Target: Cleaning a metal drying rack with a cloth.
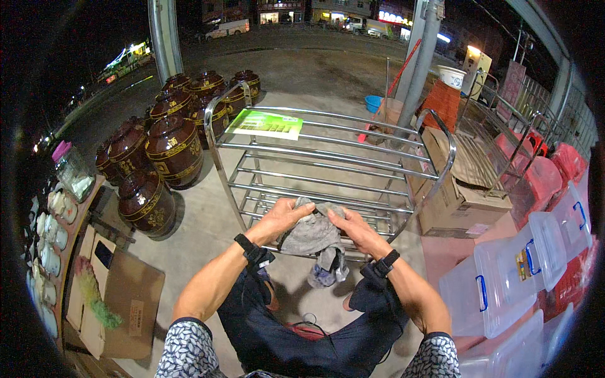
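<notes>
A crumpled grey cloth hangs between my two hands, its lower end dangling in front of my knees. My left hand pinches its upper left part, thumb on top. On the other side my right hand is closed on its upper right edge. Just beyond stands a shiny metal tube rack with several shelves of parallel bars; the cloth and hands cover part of its near lower bars. A green printed card lies on the rack's top left.
Brown glazed jars cluster at left. A cardboard box stands right of the rack, with clear plastic bins nearer me. An opened carton holding a phone lies at lower left. A metal post rises behind.
</notes>
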Demonstrator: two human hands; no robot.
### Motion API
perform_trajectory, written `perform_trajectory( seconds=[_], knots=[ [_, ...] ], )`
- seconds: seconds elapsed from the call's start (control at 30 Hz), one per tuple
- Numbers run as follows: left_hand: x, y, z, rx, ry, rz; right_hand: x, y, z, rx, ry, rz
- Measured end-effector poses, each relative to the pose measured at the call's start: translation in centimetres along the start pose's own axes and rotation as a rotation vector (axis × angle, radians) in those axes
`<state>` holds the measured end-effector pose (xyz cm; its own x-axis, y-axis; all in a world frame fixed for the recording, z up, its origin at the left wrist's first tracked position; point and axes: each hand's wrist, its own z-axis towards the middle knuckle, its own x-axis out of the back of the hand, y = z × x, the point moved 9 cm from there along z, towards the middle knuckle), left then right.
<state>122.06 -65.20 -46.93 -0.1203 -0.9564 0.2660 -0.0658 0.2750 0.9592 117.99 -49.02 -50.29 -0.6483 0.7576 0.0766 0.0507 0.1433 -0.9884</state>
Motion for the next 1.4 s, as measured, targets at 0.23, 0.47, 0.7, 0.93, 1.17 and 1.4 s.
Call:
perform_trajectory(
  seconds=[0.23,0.47,0.7,0.93,1.17,1.4],
  knots=[
    [-2.4,-2.8,0.5,-0.058,-0.223,-0.075,1.8,-0.5,-0.5,-0.042,0.217,-0.033],
    [-1.5,-2.1,0.9,0.056,-0.039,-0.578,1.0,0.5,0.4,0.003,0.109,0.097],
    [-2.9,-2.1,1.7,0.141,-0.008,-0.831,-0.4,4.2,0.9,-0.061,-0.064,0.433],
    [-1.8,-3.2,1.4,0.156,-0.127,-0.21,2.5,-0.3,0.0,0.079,0.048,0.333],
    [-2.4,-2.2,-0.1,-0.156,-0.014,-0.159,4.0,1.1,-0.5,0.064,0.369,0.417],
    [-3.6,-1.5,0.5,-0.298,0.013,-0.084,1.6,-1.3,-1.6,0.024,0.057,0.659]
  ],
)
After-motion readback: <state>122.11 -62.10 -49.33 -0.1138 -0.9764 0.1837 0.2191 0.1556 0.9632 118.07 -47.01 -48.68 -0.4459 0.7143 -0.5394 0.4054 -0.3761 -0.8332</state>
